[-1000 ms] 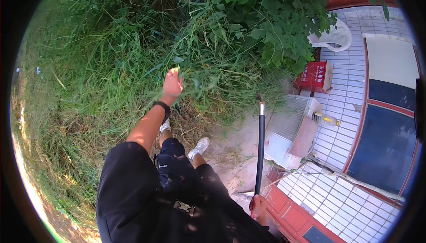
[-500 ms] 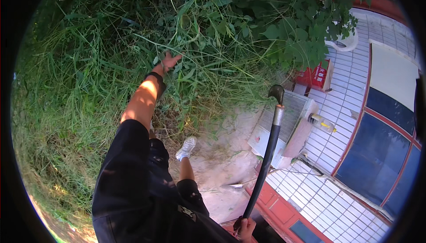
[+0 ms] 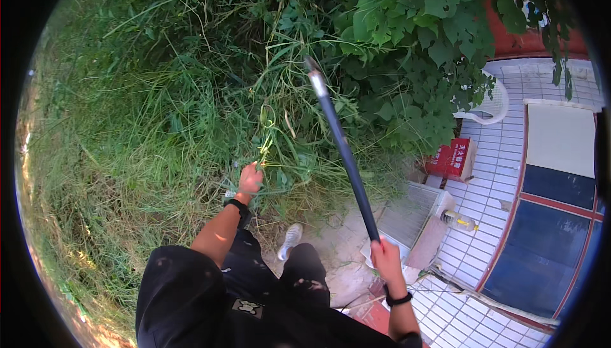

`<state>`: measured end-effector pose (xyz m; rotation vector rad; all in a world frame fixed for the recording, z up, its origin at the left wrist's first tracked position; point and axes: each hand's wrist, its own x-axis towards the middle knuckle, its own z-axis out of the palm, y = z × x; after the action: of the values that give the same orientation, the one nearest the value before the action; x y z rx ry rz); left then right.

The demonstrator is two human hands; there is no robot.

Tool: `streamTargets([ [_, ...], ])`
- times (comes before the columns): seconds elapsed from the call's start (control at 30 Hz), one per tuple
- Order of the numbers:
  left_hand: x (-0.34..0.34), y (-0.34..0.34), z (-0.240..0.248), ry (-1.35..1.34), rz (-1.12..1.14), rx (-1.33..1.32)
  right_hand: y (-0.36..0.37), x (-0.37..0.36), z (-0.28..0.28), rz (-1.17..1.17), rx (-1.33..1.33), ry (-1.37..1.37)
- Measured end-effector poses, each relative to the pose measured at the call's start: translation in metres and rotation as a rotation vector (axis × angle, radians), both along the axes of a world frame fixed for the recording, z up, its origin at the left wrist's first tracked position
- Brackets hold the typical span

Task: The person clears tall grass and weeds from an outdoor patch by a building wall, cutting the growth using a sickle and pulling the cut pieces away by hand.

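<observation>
My right hand (image 3: pixel 386 260) is wrapped round the lower end of a long-handled sickle (image 3: pixel 347 157). Its straight black handle slants up and left to a silver collar. The dark blade is seen nearly edge-on, in front of the tall grass (image 3: pixel 159 106); whether it touches any stems I cannot tell. Lower and to the left, my left hand (image 3: pixel 251 179) is closed round a bunch of green grass stems (image 3: pixel 265 147), which rise from the fist toward the thicket. A dark band is on each wrist.
Leafy vines (image 3: pixel 414 36) hang at the upper right. Along the right stand an air-conditioner unit (image 3: pixel 410 211), a red box (image 3: pixel 453 158), a clear bottle (image 3: pixel 459 221) and a white plastic chair (image 3: pixel 490 103), beside a white-tiled wall (image 3: pixel 493 176). My white shoe (image 3: pixel 291 240) is on the ground below.
My left hand, spread in the grass before, has come nearer and closed on stems. My right hand has risen, swinging the sickle up and left, its blade now over the grass.
</observation>
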<state>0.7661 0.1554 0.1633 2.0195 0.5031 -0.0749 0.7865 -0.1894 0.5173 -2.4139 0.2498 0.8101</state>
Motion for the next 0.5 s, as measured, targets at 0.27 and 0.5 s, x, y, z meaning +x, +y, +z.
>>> streamTargets([
  [0.27, -0.083, 0.031, 0.076, 0.17, 0.345, 0.065, 0.123, 0.195, -0.079, 0.615, 0.044, -0.224],
  [0.5, -0.037, -0.05, 0.147, 0.118, 0.343, 0.091, 0.072, 0.223, -0.08, 0.592, -0.034, -0.052],
])
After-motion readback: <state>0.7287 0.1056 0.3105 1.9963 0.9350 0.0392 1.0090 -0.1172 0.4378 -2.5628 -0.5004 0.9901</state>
